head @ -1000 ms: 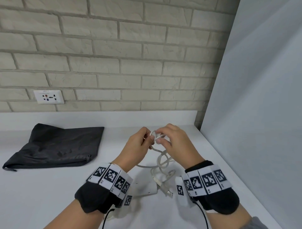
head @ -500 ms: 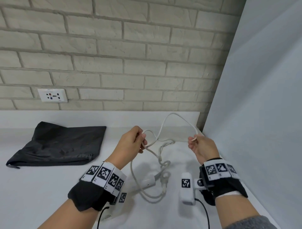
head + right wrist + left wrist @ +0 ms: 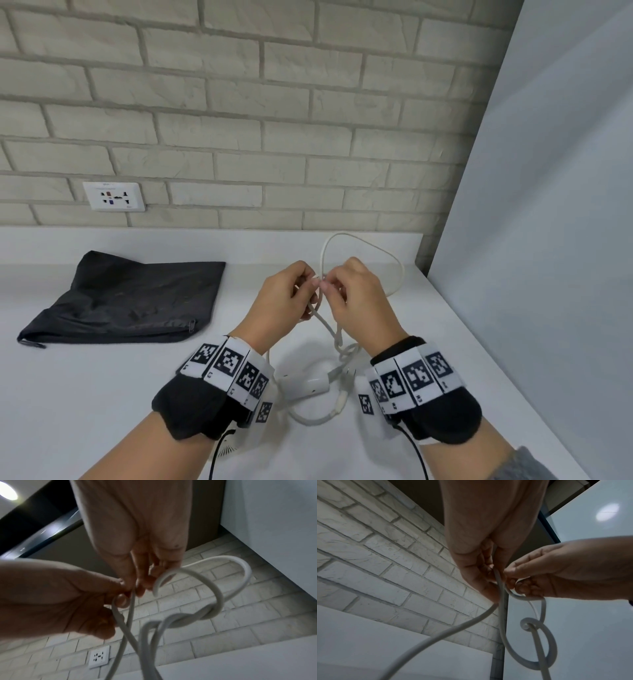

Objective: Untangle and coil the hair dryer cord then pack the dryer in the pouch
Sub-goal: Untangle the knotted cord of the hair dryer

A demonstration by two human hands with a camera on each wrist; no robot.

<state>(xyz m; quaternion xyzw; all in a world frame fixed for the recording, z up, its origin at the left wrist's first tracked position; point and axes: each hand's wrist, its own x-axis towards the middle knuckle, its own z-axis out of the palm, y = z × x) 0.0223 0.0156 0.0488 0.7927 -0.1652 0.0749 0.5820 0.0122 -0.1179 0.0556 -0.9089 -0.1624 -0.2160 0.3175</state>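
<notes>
Above the counter my left hand (image 3: 291, 294) and right hand (image 3: 352, 294) meet fingertip to fingertip, and both pinch the white cord (image 3: 363, 240). One loop of it arches up behind my hands. Below them the cord hangs in a twisted knot (image 3: 347, 353) (image 3: 528, 626) (image 3: 193, 618) toward the white hair dryer (image 3: 305, 383), which lies on the counter between my wrists. The dryer's head is mostly hidden under my left wrist. The black pouch (image 3: 130, 298) lies flat at the left.
A brick wall with a white wall socket (image 3: 113, 196) runs along the back. A plain grey side wall (image 3: 548, 240) closes the counter on the right. The white counter (image 3: 85, 394) stretches between the pouch and my left arm.
My right hand, which had drawn a cord loop out to the right, has come back to the left hand; both now pinch the cord together, and the loop stands behind them.
</notes>
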